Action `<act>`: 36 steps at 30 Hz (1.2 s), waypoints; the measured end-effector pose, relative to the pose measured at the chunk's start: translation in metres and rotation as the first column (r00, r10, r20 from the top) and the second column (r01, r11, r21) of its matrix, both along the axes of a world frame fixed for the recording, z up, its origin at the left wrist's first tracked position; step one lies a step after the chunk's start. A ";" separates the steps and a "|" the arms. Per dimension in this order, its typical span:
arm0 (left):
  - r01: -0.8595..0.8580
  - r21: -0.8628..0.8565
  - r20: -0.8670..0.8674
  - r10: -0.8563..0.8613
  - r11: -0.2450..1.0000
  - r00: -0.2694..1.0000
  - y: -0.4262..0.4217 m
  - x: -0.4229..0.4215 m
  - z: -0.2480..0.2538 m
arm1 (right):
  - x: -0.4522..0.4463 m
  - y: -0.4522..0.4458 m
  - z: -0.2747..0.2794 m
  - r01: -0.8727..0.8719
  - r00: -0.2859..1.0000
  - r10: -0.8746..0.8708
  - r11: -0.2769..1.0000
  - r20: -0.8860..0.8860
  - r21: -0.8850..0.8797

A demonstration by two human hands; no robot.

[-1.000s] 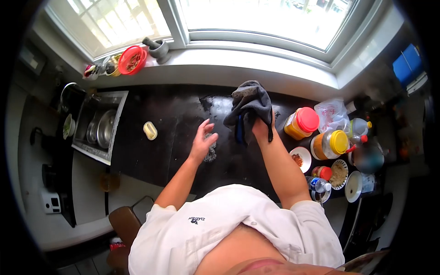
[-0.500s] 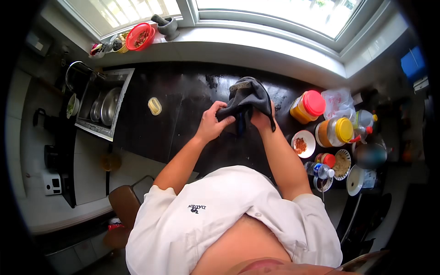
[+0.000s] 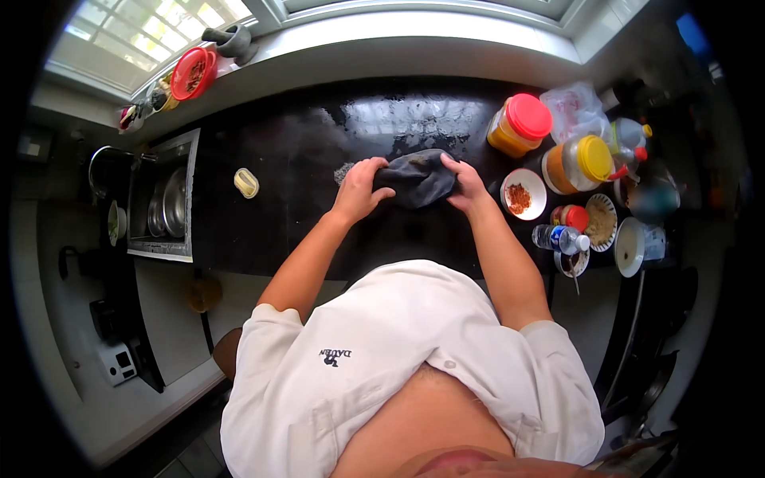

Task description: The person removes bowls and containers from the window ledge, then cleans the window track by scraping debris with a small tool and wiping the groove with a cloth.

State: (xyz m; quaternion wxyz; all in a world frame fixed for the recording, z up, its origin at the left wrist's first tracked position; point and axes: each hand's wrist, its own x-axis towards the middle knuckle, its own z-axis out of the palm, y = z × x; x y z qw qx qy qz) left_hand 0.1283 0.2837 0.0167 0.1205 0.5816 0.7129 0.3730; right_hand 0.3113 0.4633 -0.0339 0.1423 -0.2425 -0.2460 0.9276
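Fingers (image 3: 373, 166), left hand (image 3: 358, 192) and right hand (image 3: 471, 188): part-curled, gripping crumpled dark-grey cloth (image 3: 421, 180); contact with glossy black countertop (image 3: 296, 171) unclear.

We've got a creased off-white short-sleeved fabric shirt (image 3: 398, 319), neck open at 6 o'clock. Small dark embroidered logo with capital lettering (image 3: 335, 355) sits at 9, pale round button (image 3: 450, 364) at 3. Loose sleeves (image 3: 269, 328) at 10 and 2. Left hand (image 3: 360, 190), right hand (image 3: 468, 186): both bare.
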 end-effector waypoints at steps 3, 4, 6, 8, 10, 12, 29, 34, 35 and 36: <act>0.030 -0.251 -0.120 -0.061 0.968 0.991 0.003 0.013 -0.015 | 0.013 0.000 -0.007 0.059 0.985 -0.051 0.997 0.162 -0.046; 0.022 -0.357 -0.175 -0.090 0.934 0.981 0.002 0.017 -0.022 | 0.014 0.000 -0.010 0.064 0.972 -0.058 0.998 0.228 -0.021; 0.059 -0.252 -0.268 -0.128 0.966 0.955 -0.012 0.023 -0.068 | 0.020 -0.001 -0.017 0.082 0.944 -0.091 0.996 0.318 0.042; 0.057 -0.271 -0.292 -0.138 0.961 0.947 -0.018 0.026 -0.082 | 0.028 0.000 -0.022 0.064 0.910 -0.102 0.992 0.401 0.107; 0.026 -0.234 -0.337 -0.106 0.972 0.936 -0.027 0.037 -0.083 | 0.041 -0.002 -0.017 0.043 0.879 -0.112 0.987 0.464 0.158; 0.039 -0.237 -0.372 -0.128 0.971 0.919 -0.035 0.045 -0.087 | 0.055 -0.005 -0.018 0.023 0.855 -0.116 0.982 0.505 0.186; -0.089 0.213 -0.165 0.125 0.973 0.978 0.029 -0.026 -0.004 | -0.001 0.040 0.081 0.258 0.947 -0.303 0.914 0.106 0.314; -0.068 0.402 -0.149 0.139 0.913 0.979 0.037 -0.047 0.081 | -0.002 0.051 0.121 0.392 0.913 -0.407 0.852 -0.034 0.347; -0.040 0.417 -0.187 0.129 0.908 0.974 0.034 -0.045 0.086 | 0.003 0.048 0.126 0.442 0.889 -0.455 0.831 -0.043 0.339; -0.013 0.430 -0.223 0.120 0.903 0.968 0.028 -0.040 0.089 | 0.010 0.041 0.130 0.461 0.880 -0.472 0.825 -0.049 0.326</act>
